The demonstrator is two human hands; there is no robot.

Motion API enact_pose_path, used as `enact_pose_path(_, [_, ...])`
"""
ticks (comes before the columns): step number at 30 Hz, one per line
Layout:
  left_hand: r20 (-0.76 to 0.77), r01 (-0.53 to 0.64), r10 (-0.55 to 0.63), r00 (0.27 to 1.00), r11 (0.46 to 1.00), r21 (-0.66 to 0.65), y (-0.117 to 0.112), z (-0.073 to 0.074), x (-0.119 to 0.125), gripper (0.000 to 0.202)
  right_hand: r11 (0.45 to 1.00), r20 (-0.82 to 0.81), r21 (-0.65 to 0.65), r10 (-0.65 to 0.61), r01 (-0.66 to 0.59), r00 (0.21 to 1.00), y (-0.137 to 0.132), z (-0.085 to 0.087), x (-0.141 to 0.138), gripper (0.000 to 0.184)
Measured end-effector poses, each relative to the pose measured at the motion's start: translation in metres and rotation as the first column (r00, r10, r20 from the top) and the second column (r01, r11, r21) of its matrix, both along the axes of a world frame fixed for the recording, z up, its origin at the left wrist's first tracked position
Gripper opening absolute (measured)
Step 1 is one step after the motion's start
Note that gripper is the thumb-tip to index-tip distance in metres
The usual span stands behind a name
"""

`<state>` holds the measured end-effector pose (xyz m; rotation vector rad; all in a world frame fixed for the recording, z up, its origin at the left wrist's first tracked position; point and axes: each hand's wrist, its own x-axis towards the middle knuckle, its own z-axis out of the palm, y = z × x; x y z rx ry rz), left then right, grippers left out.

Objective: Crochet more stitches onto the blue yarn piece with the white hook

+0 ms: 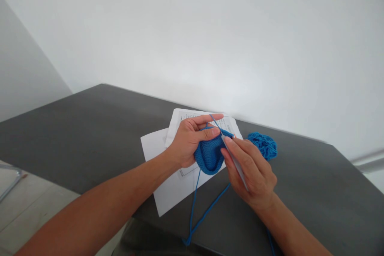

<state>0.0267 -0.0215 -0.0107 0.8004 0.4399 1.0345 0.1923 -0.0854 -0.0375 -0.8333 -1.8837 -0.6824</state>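
Note:
A cupped blue crochet piece [210, 152] hangs from my left hand [190, 138], pinched between thumb and fingers near its upper edge. My left index finger stretches out to the right with a strand of blue yarn [215, 121] running over it. In my right hand [253, 170] I grip a grey-handled crochet hook [238, 167] like a pen. Its tip meets the upper right edge of the crochet piece, though the stitch there is too small to make out. Something small and light, with a reddish part, shows beside that edge.
Behind my right hand lies a loose ball of blue yarn [263, 145]. Printed paper [172, 132] and a white sheet [168, 192] lie under my hands on the dark grey table [99, 136]. Yarn [193, 208] trails down to the table's front edge. A white wall [192, 40] stands behind.

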Motion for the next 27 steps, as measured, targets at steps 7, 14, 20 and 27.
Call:
enact_pose_path(7, [0.057,0.035,-0.038,0.998,0.998,0.048,0.0033,0.0002,-0.0012,0.04,0.999,0.05,0.002,0.038,-0.039,0.998,0.0013,0.0023,0.0069,0.05])
enact_pose_path(14, [-0.014,-0.023,0.024,1.0,0.993,0.114,0.0051,-0.0025,-0.002,0.041,0.997,0.067,-0.057,0.052,-0.048,0.996,0.0037,0.0078,0.0091,0.036])
enact_pose_path(20, [-0.059,-0.045,0.053,0.997,0.99,0.133,0.0045,-0.0025,-0.002,0.047,0.998,0.056,-0.055,0.038,-0.034,0.998,0.0015,0.0072,0.0085,0.034])
enact_pose_path(27, [-0.052,-0.05,0.058,0.997,0.989,0.14,0.0041,-0.0034,-0.0016,0.044,0.998,0.055,-0.053,0.032,-0.029,0.998,0.0029,0.0085,0.0083,0.033])
